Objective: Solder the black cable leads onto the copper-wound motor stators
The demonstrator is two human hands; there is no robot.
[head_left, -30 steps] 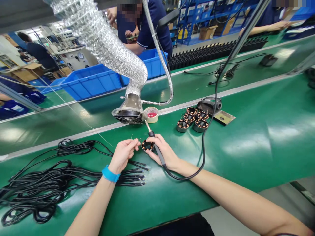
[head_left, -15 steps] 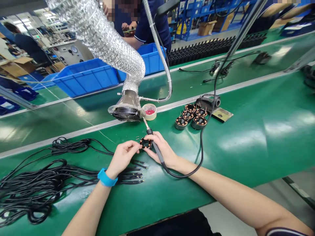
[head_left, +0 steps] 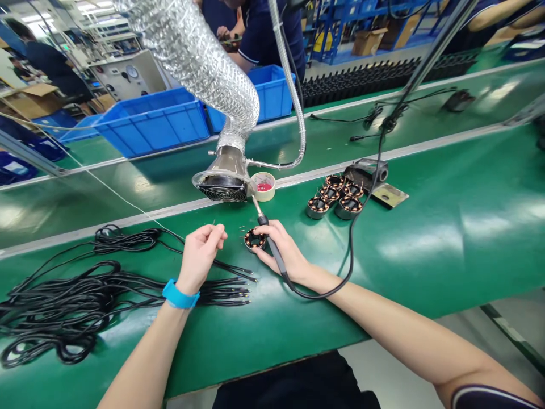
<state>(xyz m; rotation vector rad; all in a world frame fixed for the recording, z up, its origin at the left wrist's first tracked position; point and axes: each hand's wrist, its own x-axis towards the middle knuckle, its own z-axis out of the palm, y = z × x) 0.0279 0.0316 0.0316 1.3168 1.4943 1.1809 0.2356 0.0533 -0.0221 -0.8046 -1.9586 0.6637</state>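
Observation:
My right hand [head_left: 287,255] is closed with a soldering iron [head_left: 277,258] lying across it, tip pointing up and away. Its thumb and fingers also grip the side of a ring-shaped motor stator [head_left: 248,241] with copper windings, low over the green bench. To the left of the stator, apart from it, my left hand [head_left: 201,253] is raised with its fingers pinched together. Whatever sits between those fingertips is too small to make out. A few short thin pins [head_left: 242,229] lie just beyond the stator. A blue band circles my left wrist.
Black cables [head_left: 80,307] with stripped ends cover the left bench. Several stators [head_left: 330,196] stand by an iron holder [head_left: 369,173] on the right. A fume-extractor hood [head_left: 223,184] hangs ahead, beside a tape roll [head_left: 264,187] with red bits. Blue bins [head_left: 153,122] and co-workers are beyond.
My left hand has pulled away from the stator, to the left and slightly up, fingers still pinched. My right hand keeps its hold on the stator and soldering iron. The view has shifted slightly.

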